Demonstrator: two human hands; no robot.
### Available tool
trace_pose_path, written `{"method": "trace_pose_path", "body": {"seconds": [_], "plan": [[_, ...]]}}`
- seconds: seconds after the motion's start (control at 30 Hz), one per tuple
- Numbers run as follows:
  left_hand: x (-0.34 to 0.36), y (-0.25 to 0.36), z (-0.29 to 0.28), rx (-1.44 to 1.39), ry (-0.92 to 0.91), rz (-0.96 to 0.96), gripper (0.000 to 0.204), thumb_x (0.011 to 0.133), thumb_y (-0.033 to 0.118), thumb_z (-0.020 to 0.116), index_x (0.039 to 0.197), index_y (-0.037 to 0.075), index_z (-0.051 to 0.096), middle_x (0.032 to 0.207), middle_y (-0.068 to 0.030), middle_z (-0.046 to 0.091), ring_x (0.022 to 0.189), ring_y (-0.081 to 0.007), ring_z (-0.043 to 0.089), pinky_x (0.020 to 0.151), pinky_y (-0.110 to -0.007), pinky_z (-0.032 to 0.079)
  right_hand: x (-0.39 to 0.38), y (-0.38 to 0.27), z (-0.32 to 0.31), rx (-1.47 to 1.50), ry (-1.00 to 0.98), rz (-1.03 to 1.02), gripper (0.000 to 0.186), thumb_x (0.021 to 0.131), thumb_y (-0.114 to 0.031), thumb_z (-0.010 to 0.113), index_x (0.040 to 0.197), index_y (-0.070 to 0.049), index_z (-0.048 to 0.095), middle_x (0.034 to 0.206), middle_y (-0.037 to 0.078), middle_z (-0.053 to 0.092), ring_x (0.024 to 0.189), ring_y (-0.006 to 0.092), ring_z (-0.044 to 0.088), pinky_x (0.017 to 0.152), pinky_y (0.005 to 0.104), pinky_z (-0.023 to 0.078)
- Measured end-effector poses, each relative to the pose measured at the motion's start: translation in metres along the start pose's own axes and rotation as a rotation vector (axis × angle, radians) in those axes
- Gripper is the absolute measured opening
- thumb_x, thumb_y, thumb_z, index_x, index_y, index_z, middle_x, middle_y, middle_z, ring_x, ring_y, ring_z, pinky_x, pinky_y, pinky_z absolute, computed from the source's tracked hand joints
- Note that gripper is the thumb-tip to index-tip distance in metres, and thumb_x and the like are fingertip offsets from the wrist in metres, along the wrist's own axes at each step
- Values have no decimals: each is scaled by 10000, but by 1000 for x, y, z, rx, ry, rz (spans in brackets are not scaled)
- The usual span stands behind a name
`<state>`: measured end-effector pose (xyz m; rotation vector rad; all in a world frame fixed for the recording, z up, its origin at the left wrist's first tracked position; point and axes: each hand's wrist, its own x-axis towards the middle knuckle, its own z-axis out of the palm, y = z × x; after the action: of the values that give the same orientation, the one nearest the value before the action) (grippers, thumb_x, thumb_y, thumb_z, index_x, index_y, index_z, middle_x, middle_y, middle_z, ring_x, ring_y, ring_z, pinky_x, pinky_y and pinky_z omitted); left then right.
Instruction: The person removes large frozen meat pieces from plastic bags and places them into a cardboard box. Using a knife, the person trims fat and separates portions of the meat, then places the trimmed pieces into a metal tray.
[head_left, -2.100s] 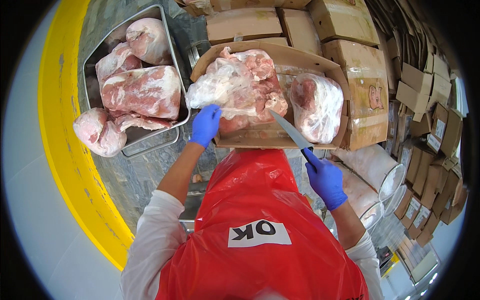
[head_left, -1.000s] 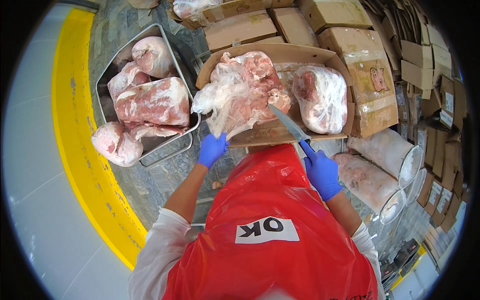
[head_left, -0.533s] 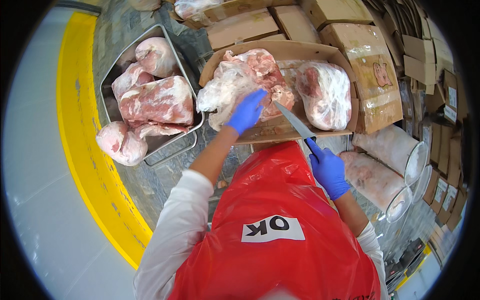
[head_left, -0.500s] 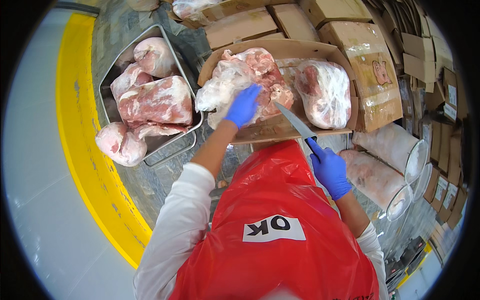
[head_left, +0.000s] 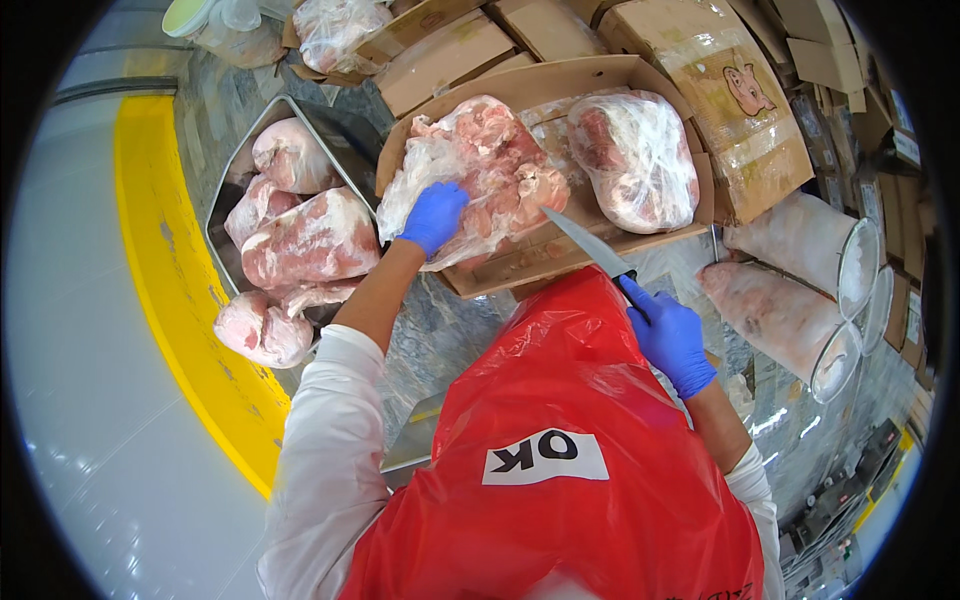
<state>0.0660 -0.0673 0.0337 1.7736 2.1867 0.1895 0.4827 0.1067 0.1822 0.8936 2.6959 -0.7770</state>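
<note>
My left hand (head_left: 435, 217), in a blue glove, is closed on clear plastic wrap (head_left: 408, 183) at the left side of a raw piece of meat (head_left: 497, 160). The wrap is bunched there, while the meat's upper and right parts lie bare. This meat sits in the left half of an open cardboard box (head_left: 480, 272). My right hand (head_left: 668, 340), also gloved in blue, grips a knife (head_left: 583, 243) by its black handle. The blade points up and left, its tip close to the meat's lower right edge. Beside it in the box lies another piece of meat (head_left: 640, 165), fully wrapped.
Left of the box stands a metal tub (head_left: 217, 205) piled with several bare meat pieces (head_left: 310, 240). Closed cartons (head_left: 750, 120) line the far side. Frosty, wrapped cylinders (head_left: 790, 310) lie at right. A yellow floor band (head_left: 180, 270) curves along the left.
My left hand has drawn the plastic wrap leftward, baring more of the meat. The knife stays in my right hand, much as before. The whole view has turned slightly.
</note>
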Motion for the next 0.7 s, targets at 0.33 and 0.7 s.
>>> {"method": "trace_pose_path", "body": {"seconds": [0.33,0.7], "plan": [[21,3,11,-372,12,-404,165,1014,217,551,1032,81,642,984,-251,701,916,-491,657,824,-561,525,8,1,-8,25,-8,-1,519,937,-249,701,1437,-352,608,803,142,628,656,352,670,604,481,552],[34,7,22,-193,-158,-284,333,915,377,689,1003,57,717,983,-226,731,967,-447,683,880,-495,540,23,-11,-11,-17,-45,-49,530,928,-240,714,1438,-340,612,789,131,619,642,354,652,594,478,546]]}}
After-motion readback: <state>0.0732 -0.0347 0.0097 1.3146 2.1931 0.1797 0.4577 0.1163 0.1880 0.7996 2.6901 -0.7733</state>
